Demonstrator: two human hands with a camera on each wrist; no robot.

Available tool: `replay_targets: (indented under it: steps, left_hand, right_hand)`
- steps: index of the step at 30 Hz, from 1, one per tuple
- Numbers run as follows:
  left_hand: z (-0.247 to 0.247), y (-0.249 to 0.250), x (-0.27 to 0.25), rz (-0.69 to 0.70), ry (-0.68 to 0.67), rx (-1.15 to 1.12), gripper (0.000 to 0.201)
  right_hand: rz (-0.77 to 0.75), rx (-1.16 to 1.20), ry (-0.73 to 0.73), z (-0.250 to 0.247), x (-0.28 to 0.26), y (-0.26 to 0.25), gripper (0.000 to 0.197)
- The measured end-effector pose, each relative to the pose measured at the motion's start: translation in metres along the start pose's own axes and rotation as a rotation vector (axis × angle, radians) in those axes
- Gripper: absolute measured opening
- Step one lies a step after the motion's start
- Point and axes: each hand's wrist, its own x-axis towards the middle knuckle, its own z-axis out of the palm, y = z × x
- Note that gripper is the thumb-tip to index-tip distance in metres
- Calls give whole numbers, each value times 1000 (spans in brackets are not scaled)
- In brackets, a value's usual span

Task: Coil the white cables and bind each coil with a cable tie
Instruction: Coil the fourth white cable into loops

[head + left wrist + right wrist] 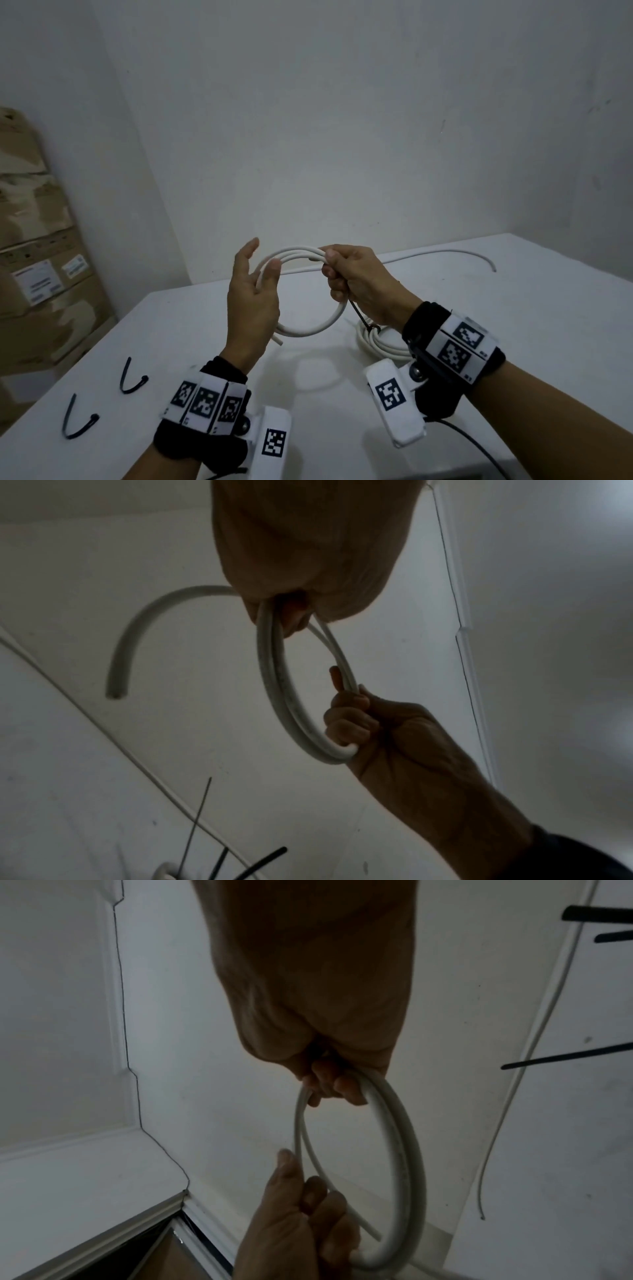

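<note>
I hold a coil of white cable (329, 318) upright above the white table (531, 335). My right hand (356, 277) grips its right side in a fist, and a black cable tie (358, 313) hangs down from that fist. My left hand (253, 301) holds the coil's left side with the thumb laid over the strands and the index finger straight. The cable's free end (279, 342) sticks out below the left palm. In the left wrist view the coil (274, 674) runs from my left hand (308, 547) to my right hand (377, 729). The right wrist view shows the coil (407, 1150) the same way.
A second white coil (376, 342) with a tie on it lies on the table under my right wrist. A loose white cable (445, 253) stretches along the table's far side. Two bent black cable ties (130, 380) (77, 421) lie front left. Cardboard boxes (34, 240) stand against the left wall.
</note>
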Motion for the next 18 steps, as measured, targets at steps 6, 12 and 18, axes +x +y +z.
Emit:
replay_targets:
  steps: [6, 12, 18]
  left_hand:
    - [-7, -2, 3, -9, -134, 243, 18]
    - [-17, -5, 11, -149, -259, 252, 25]
    - [-23, 2, 13, -523, -372, -275, 17]
  right_hand:
    - [-65, -52, 51, 3, 3, 4, 26]
    - [-155, -238, 134, 3, 11, 11, 28]
    - [-249, -453, 166, 5, 9, 13, 24]
